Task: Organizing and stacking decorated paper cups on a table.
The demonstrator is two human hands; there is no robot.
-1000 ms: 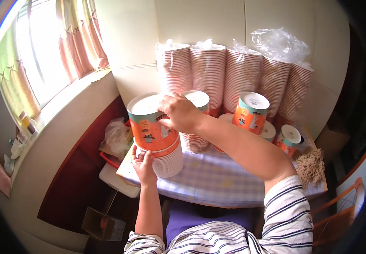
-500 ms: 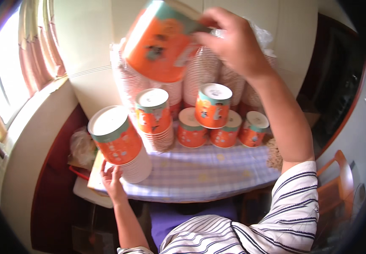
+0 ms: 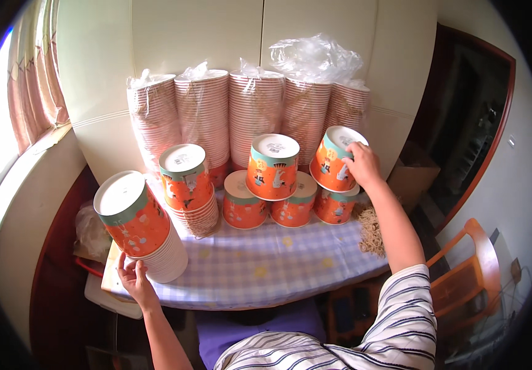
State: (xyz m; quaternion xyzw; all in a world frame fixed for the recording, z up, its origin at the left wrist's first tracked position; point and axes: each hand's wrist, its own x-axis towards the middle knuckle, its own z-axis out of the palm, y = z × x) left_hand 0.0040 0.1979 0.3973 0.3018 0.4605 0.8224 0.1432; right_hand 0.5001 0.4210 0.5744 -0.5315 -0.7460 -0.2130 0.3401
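My right hand [image 3: 362, 163] grips the base edge of an upside-down orange paper tub [image 3: 335, 161] with a teal band. The tub is slightly tilted, at the top of the right-hand lower tub [image 3: 335, 206]. Beside it, another upturned tub [image 3: 273, 166] rests across two lower tubs [image 3: 244, 200] [image 3: 295, 202]. At the near left, my left hand [image 3: 135, 280] touches the side of a tall nested stack of upturned tubs [image 3: 135, 225], its fingers apart. A second nested stack [image 3: 187, 188] stands behind that one.
Several tall plastic-wrapped tub stacks [image 3: 256, 114] line the table's back against a pale cabinet. A blue checked cloth [image 3: 278, 265] covers the table. A bundle of tan string [image 3: 372, 233] lies at the right edge. A wooden chair [image 3: 472, 277] stands right.
My right hand has brought the tub down from high in front of me, to the right-hand lower tub. The left hand stays at the near stack. The whole view has shifted.
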